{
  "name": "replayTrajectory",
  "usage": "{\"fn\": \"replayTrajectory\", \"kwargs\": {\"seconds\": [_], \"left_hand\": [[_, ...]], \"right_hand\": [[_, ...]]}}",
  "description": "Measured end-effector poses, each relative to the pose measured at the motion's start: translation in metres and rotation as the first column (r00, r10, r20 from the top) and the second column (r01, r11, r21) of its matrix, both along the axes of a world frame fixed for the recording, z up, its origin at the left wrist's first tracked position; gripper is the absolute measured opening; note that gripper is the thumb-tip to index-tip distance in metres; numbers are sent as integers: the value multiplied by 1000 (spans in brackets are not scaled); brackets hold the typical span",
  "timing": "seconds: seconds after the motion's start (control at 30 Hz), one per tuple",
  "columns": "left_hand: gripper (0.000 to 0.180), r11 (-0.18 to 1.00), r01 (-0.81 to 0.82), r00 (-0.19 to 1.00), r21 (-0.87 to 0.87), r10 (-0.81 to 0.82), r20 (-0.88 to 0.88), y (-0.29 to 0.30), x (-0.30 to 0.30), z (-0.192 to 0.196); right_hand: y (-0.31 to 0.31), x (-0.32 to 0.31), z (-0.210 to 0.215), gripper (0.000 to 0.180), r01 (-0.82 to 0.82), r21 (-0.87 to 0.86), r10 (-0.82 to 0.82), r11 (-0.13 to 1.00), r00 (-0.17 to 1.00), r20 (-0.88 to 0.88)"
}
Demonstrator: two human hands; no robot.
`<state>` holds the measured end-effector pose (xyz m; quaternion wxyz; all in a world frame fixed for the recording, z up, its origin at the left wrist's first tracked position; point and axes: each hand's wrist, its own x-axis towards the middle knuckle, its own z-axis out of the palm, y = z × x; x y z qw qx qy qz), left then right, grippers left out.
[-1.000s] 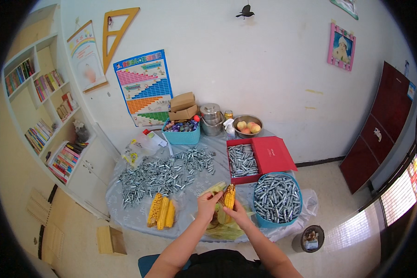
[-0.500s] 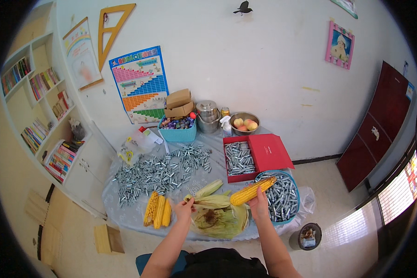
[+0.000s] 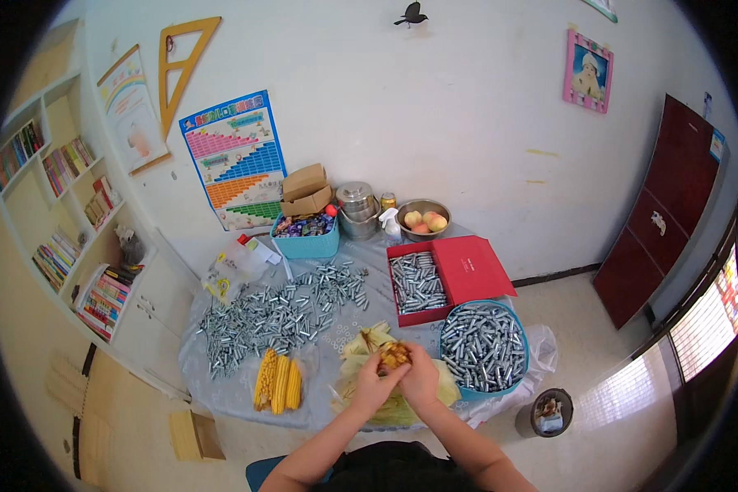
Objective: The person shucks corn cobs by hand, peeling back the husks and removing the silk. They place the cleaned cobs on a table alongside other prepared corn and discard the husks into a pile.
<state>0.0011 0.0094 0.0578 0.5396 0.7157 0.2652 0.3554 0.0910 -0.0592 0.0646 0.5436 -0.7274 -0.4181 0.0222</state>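
Note:
In front of me, over the table, my left hand (image 3: 372, 389) and my right hand (image 3: 420, 379) meet around an ear of corn (image 3: 395, 355). One end of the corn faces away from me and shows yellow with brown patches; my hands hide much of the rest. Fingers of both hands are closed against its sides. Pale green corn husks (image 3: 402, 412) lie spread beneath and around my hands. To the left, three husked yellow ears of corn (image 3: 279, 384) rest side by side near the table's front edge.
Many metal cylinders (image 3: 262, 316) cover the table's left. On the right stand a red box (image 3: 476, 271) and a blue-rimmed tub (image 3: 483, 345) filled with similar pieces. Behind are a turquoise basket (image 3: 307, 244), a spray bottle (image 3: 391, 228) and a fruit bowl (image 3: 423, 219). A bin (image 3: 544, 414) stands on the floor.
My right hand has brought the corn left and turned it end-on. My left hand has let go of the husk and moved right onto the corn. The view has shifted slightly.

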Motion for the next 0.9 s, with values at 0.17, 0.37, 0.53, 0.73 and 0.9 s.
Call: {"fn": "replayTrajectory", "kwargs": {"seconds": [0.17,0.37,0.53,0.73,0.9], "left_hand": [[36,931,164,960,-327,-75,269,10,-6,-11],[30,955,91,973,-281,-26,228,19,-14,-20],[25,991,-117,993,-65,118,9,14,-16,-28],[29,986,-165,986,-4,165,-11,0,-13,4],[33,982,-191,981,1,191,-21,1,-11,-6]], "right_hand": [[-2,6,7,46,-187,3,186,982,977,105],[4,14,10,53,-464,290,539,837,790,-292],[12,-1,11,36,-355,294,448,887,817,-363],[12,-9,14,28,-254,397,427,882,789,-441],[12,-16,14,23,-177,474,436,862,735,-519]]}}
